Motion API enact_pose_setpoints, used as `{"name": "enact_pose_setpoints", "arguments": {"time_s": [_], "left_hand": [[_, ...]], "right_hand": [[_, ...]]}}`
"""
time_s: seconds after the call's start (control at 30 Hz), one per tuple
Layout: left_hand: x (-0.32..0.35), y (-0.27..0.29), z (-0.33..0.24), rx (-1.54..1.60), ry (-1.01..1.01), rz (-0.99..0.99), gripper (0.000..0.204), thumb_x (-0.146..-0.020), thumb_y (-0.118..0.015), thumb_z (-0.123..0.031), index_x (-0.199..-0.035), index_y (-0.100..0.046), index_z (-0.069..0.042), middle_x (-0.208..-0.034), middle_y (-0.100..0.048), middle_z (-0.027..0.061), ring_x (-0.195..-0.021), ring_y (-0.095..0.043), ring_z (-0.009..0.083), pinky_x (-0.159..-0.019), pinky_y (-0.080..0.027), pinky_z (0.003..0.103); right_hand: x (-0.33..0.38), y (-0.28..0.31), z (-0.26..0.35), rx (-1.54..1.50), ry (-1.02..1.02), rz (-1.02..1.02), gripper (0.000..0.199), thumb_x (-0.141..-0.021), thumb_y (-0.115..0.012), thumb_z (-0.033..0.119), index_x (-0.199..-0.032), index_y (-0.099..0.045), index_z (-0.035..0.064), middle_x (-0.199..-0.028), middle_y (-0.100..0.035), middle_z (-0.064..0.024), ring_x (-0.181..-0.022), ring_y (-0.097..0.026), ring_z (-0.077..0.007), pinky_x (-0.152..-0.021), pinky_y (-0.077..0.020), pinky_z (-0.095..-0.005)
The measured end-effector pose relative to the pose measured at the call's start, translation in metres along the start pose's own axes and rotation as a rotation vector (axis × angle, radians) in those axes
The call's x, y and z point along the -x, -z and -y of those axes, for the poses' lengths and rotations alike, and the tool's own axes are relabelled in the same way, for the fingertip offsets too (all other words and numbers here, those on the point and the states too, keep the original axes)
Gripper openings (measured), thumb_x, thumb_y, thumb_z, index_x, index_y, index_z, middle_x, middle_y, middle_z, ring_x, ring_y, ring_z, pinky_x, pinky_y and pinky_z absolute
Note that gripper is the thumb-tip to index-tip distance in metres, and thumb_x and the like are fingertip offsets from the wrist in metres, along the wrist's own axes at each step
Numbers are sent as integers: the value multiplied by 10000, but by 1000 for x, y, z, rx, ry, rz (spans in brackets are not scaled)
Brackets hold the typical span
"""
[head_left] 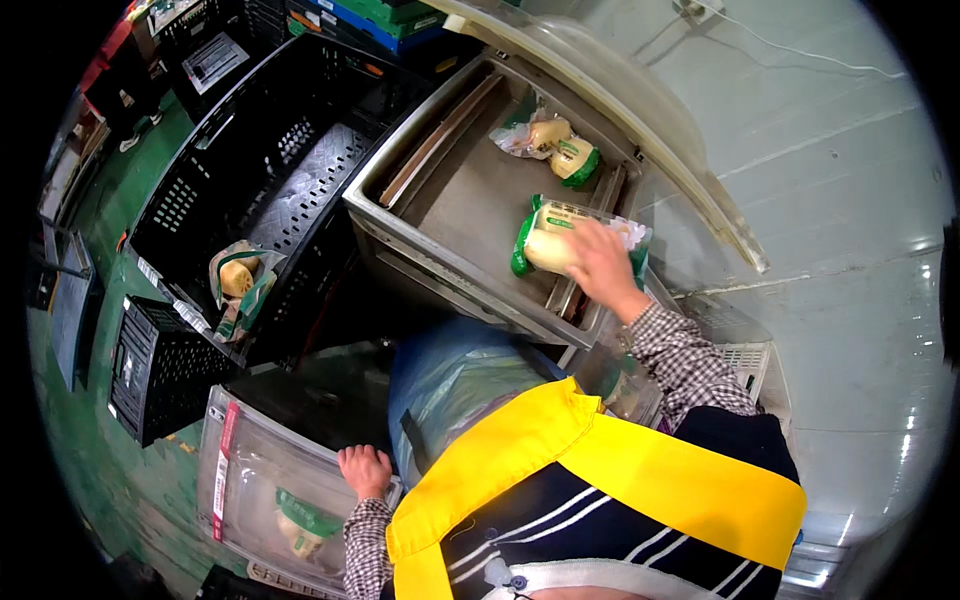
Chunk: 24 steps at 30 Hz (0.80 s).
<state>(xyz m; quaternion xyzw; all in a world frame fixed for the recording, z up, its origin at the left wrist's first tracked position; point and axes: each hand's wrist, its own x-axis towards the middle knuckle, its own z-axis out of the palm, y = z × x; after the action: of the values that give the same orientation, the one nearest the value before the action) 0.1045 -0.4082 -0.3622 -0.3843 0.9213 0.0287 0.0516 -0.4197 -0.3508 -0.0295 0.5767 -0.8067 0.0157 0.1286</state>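
My right hand (600,262) grips a clear-and-green plastic bag of pale, rounded produce (548,250) from above, fingers over its right part. The bag lies at the near right of a shallow steel chamber (450,200), across its side bar. Farther back in the chamber, another bag of the same pale produce (572,158) lies untouched. At the lower left, my left hand (364,470) has its fingers curled over the edge of a lowered clear lid (262,480). Under that lid shows a green-and-clear bag of produce (303,522).
A raised clear lid (690,170) leans over the chamber's right side. Left of the chamber stands a large black crate (190,190) holding a bagged piece of produce (238,278). A smaller black crate (160,370) sits beside it on the green floor (100,190).
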Motion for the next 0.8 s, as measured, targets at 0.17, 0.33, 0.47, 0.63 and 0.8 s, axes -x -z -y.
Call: {"name": "enact_pose_setpoints", "arguments": {"time_s": [0.17,0.33,0.47,0.63,0.8], "left_hand": [[-35,128,-16,334,56,250,133,-699,-550,-176,-727,-621,-67,-751,-588,129,-703,-561,276,-612,-438,411],[-34,128,-10,364,141,203,101,-713,-550,-122,-714,-619,-49,-703,-586,137,-649,-568,269,-573,-456,388],[-28,129,-10,442,258,197,121,-734,-540,-114,-766,-622,-31,-747,-600,146,-666,-586,277,-602,-486,385],[-48,159,-4,560,296,239,177,-756,-529,-131,-858,-609,-10,-813,-607,164,-695,-595,278,-606,-494,372],[-40,132,-9,581,330,219,176,-750,-534,-151,-840,-603,-16,-802,-597,154,-711,-587,272,-636,-487,367]], "right_hand": [[-16,-13,9,-120,13,293,386,-694,-647,181,-1057,-595,65,-1122,-568,-118,-998,-539,-296,-855,-411,-398],[-110,-5,81,-275,331,134,250,-705,-674,176,-916,-636,48,-1024,-606,-111,-940,-563,-293,-829,-435,-383],[-219,-17,211,-636,749,26,285,-686,-671,74,-962,-606,45,-1007,-603,-105,-934,-564,-285,-808,-456,-361],[-297,-93,307,-474,845,435,704,-639,-678,48,-1282,-414,159,-1266,-434,-143,-1084,-489,-318,-855,-453,-386],[-321,-134,377,-657,1244,429,695,-590,-636,-52,-1215,-482,211,-1312,-408,-143,-1132,-469,-317,-875,-451,-379]]}}
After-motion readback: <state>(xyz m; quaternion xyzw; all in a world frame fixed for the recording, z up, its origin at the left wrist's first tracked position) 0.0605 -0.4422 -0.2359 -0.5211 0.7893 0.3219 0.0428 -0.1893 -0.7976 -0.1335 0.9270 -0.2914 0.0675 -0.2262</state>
